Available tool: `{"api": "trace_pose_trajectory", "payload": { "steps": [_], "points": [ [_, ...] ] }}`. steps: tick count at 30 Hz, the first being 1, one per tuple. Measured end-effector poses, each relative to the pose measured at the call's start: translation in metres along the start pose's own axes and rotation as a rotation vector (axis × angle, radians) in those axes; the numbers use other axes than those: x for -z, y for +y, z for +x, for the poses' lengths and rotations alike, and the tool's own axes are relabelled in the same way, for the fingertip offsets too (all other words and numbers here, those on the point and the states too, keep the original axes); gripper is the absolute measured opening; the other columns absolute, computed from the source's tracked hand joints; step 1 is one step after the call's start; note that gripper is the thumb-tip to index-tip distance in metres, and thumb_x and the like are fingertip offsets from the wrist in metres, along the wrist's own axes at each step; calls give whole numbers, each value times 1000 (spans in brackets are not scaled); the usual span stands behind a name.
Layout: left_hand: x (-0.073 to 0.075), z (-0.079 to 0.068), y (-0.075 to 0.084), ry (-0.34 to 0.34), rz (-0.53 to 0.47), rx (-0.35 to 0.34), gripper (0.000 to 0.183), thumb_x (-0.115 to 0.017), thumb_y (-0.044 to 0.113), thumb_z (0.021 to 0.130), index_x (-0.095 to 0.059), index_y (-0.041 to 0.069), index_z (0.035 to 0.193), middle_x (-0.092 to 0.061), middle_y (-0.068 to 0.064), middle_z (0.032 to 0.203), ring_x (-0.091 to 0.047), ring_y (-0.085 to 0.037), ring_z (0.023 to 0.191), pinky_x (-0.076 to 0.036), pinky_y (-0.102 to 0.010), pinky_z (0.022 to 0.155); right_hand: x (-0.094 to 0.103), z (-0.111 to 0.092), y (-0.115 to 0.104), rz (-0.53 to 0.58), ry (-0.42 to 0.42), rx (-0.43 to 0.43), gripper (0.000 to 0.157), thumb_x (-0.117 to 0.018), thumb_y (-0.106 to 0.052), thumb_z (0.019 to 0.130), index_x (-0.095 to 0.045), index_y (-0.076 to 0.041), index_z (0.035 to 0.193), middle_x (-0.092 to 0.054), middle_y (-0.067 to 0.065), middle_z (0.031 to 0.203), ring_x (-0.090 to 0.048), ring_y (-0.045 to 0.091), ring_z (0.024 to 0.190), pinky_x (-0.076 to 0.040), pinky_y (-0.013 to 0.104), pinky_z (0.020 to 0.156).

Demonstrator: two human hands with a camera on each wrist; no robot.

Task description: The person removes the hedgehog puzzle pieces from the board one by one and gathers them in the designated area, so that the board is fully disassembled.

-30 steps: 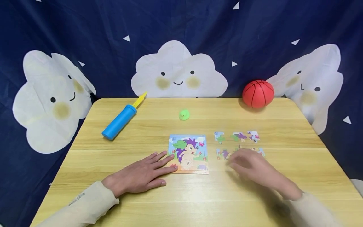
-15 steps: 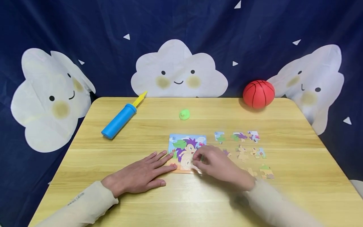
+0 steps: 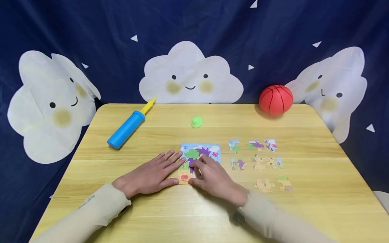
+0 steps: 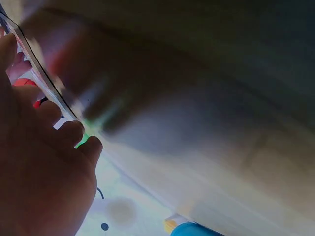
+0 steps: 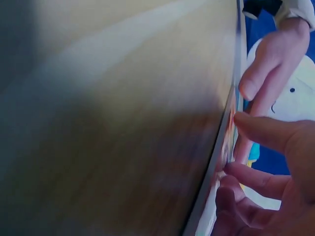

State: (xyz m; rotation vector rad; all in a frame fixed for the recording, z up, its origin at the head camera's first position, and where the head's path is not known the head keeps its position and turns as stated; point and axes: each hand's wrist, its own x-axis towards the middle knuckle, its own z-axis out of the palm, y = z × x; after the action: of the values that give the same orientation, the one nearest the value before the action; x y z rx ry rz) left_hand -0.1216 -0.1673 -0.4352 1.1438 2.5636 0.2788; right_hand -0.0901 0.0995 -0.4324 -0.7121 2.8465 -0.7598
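A square puzzle board with a purple hedgehog picture lies mid-table in the head view. My left hand lies flat with spread fingers, its fingertips on the board's left edge. Over the lower part of the board, my right hand bends its thumb and index finger around a puzzle piece at the lower left of the picture, mostly covered by those fingers. In the right wrist view, the right thumb and index finger come down on the board, a little apart. Loose puzzle pieces lie in rows right of the board.
A small green duck sits behind the board. At the back right corner rests a red ball with basketball lines. A blue hand pump with a yellow end lies at the left. Dark fabric with clouds hangs behind the table.
My right hand has travelled left from the loose pieces onto the board's lower left area. The left hand has shifted slightly, its thumb now close to the board's lower corner.
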Motion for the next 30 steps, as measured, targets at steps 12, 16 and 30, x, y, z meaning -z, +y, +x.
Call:
{"api": "trace_pose_trajectory", "payload": {
  "steps": [12,16,30],
  "points": [
    [-3,2,-1,-9,1,13,76,-45,58,114,-21,22,176,-13,-2,185,-11,-32,172,-17,-56,139,-5,0,-5,-15,34,-51,32,-92,-25,90,-78,-14,117,-57,-4,96,-51,15,85,-39,34,75],
    [-4,3,0,-14,-1,19,76,-44,60,114,-20,23,176,-13,-1,185,-10,-31,172,-16,-55,139,-6,1,-3,47,41,-62,34,-92,-21,89,-76,-14,117,-57,-3,98,-51,14,87,-41,35,78],
    [-3,0,-1,5,-17,-1,74,-45,56,115,-23,20,176,-16,-5,184,-13,-35,171,-18,-58,138,15,-10,16,441,59,2,12,-77,-7,101,-72,-13,110,-73,-1,91,-64,8,75,-59,24,71]
  ]
}}
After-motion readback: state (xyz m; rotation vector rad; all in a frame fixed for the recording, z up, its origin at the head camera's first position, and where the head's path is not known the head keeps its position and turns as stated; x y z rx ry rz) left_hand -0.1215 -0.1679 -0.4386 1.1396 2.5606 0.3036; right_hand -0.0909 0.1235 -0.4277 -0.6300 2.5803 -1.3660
